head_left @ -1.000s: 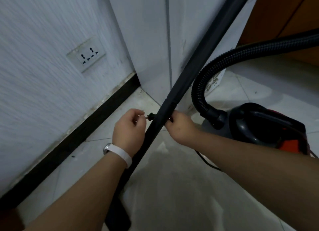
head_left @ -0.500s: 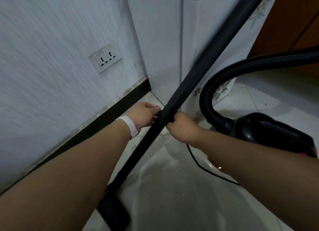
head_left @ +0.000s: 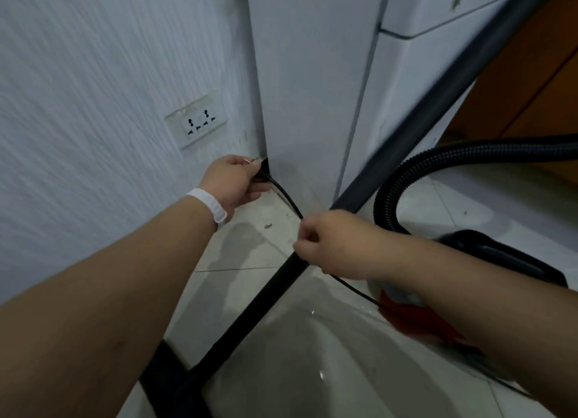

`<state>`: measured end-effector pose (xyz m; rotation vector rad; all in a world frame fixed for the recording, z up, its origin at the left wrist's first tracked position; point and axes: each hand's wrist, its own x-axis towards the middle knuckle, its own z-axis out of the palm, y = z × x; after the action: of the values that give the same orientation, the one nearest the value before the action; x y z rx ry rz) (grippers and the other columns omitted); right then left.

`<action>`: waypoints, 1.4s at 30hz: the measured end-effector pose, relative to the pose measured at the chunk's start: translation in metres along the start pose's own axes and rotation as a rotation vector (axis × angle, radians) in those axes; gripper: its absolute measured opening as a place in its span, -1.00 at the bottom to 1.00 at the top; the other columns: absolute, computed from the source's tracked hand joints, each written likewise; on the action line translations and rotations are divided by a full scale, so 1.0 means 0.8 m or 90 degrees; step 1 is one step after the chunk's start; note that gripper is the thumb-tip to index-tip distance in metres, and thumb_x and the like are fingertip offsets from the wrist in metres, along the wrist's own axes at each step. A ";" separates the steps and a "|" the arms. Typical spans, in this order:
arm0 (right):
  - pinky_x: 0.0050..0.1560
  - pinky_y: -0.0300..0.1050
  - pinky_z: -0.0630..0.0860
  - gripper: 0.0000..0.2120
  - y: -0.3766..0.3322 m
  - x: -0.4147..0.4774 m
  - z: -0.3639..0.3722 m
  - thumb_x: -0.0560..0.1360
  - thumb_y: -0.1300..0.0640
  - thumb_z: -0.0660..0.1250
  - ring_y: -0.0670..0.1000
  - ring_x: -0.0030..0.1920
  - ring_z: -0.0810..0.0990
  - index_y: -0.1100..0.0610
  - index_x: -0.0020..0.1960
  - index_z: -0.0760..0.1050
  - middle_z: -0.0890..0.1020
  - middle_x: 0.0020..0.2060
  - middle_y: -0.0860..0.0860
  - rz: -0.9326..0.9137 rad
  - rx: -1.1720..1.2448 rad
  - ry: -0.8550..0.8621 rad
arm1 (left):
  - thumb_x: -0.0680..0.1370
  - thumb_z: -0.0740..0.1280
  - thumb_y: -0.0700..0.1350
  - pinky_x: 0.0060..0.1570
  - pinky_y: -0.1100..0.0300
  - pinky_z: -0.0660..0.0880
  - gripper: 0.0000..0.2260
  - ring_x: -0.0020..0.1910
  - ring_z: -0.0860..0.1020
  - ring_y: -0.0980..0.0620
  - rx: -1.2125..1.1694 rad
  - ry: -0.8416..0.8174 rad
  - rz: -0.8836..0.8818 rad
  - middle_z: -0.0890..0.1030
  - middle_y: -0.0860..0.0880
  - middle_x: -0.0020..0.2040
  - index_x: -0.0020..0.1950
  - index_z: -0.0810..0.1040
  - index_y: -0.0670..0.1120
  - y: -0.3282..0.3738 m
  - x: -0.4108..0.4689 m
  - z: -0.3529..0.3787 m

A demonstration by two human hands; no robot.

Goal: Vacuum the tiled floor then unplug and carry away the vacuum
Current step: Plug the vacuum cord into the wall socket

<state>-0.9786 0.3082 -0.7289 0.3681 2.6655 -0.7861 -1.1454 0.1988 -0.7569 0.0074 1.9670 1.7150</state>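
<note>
Gripping the plug, left hand hangs below the socket — cabinet edge alongside.
Right hand pinches the cord at the slanting wand.

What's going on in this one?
A person is handling the vacuum's cord. The left hand holds the plug, which is out of the wall socket; the right hand pinches the cord farther along, in front of the wand. The vacuum body sits on the tiled floor beside them.
</note>
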 end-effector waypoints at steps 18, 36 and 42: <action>-0.39 -0.18 0.28 -0.72 -0.088 0.166 0.015 0.66 0.02 0.19 -0.06 -0.37 0.43 0.04 -0.22 0.39 0.46 -0.38 -0.04 0.077 0.186 0.230 | 0.55 0.37 -0.14 -0.45 0.29 0.42 -0.97 -0.45 0.55 0.11 -0.252 0.029 0.034 0.61 -0.02 -0.15 -0.04 0.54 -0.04 0.032 0.078 -0.057; -0.33 -0.12 0.38 -0.82 -0.121 0.224 0.030 0.64 0.02 0.21 -0.08 -0.31 0.51 0.12 -0.02 0.48 0.55 -0.29 -0.05 0.004 0.218 0.293 | 0.55 0.39 -0.14 -0.08 0.13 0.62 -0.89 -0.10 0.67 -0.12 -0.293 -0.019 0.018 0.69 -0.18 -0.10 -0.13 0.62 -0.16 -0.010 0.088 -0.082; -0.09 0.15 0.63 -0.81 -0.144 0.250 0.022 0.62 0.01 0.20 0.09 -0.19 0.65 0.09 0.12 0.48 0.65 -0.20 0.05 -0.032 0.218 0.286 | 0.59 0.32 -0.08 -0.31 0.29 0.57 -0.80 -0.14 0.67 0.04 -0.227 -0.020 0.046 0.71 -0.04 -0.11 0.10 0.65 -0.15 -0.001 0.091 -0.102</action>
<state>-1.1953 0.2343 -0.7656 0.6286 2.9504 -1.3176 -1.2391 0.1481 -0.7806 -0.0218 1.6319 2.0766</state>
